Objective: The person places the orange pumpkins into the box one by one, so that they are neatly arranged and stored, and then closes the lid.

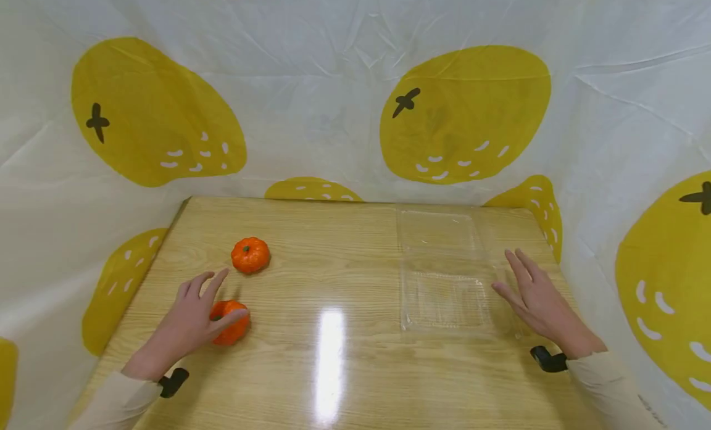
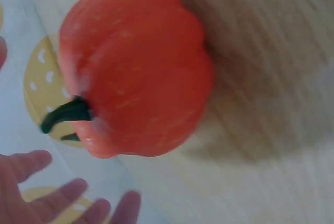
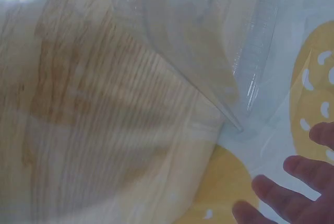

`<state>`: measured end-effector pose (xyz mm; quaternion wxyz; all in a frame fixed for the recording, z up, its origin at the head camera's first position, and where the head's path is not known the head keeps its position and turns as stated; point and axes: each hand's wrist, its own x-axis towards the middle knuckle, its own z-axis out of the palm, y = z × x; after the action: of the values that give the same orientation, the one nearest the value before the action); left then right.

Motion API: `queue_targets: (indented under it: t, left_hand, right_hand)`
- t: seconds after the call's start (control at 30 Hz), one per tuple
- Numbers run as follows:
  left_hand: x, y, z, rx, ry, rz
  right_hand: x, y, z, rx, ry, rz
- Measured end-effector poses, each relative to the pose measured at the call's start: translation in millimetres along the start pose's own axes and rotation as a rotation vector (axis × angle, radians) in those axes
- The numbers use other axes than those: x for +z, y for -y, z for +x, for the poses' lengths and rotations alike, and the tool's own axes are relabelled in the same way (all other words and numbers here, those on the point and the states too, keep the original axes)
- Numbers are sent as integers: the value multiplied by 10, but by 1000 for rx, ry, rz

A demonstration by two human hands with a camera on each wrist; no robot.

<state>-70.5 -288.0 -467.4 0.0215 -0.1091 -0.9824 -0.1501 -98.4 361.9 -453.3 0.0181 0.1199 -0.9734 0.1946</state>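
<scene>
Two small orange toy pumpkins with green stems are on the wooden table. One pumpkin [image 1: 250,255] sits farther back on the left side; the nearer pumpkin [image 1: 232,332] is partly covered by my left hand [image 1: 191,319]. That hand hovers over it with fingers spread, holding nothing. In the left wrist view the near pumpkin [image 2: 138,72] fills the middle, beyond the fingertips. On the right lies a clear plastic clamshell box [image 1: 444,300], its lid opened backward. My right hand [image 1: 536,297], fingers extended, is beside the box's right edge. The right wrist view shows the clear plastic [image 3: 193,78] close by.
The wooden table [image 1: 333,269] is bordered at the back and sides by a white sheet [image 1: 311,109] printed with yellow fruit. A bright light reflection shows on the wood near the front middle. Dark straps with cameras [image 1: 548,359] are on both wrists.
</scene>
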Motion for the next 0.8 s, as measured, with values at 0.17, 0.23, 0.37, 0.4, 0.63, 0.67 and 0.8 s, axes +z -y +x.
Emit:
queue_targets:
  t: [0.17,0.23,0.37,0.4,0.63,0.67,0.8]
  left_hand:
    - [65,33,-45,-11,1,-113]
    - [94,47,-57,-11,4,-141]
    - [142,74,-68,-7,10,-174]
    - [152,80,-72,-7,16,-180]
    - [192,136,-113,10,10,-205]
    - [198,147,-118,14,9,-204]
    - [216,186,-131,5,26,-209]
  right_hand:
    - [13,-38,-29,79,41,118]
    - [17,-57,-45,94,51,140]
    - [45,-90,-67,105,54,176]
    - [55,-97,-69,111,52,183]
    - [131,-142,-87,198,55,246]
    - [142,-150,-91,213,58,261]
    - [180,-166,-97,264,64,318]
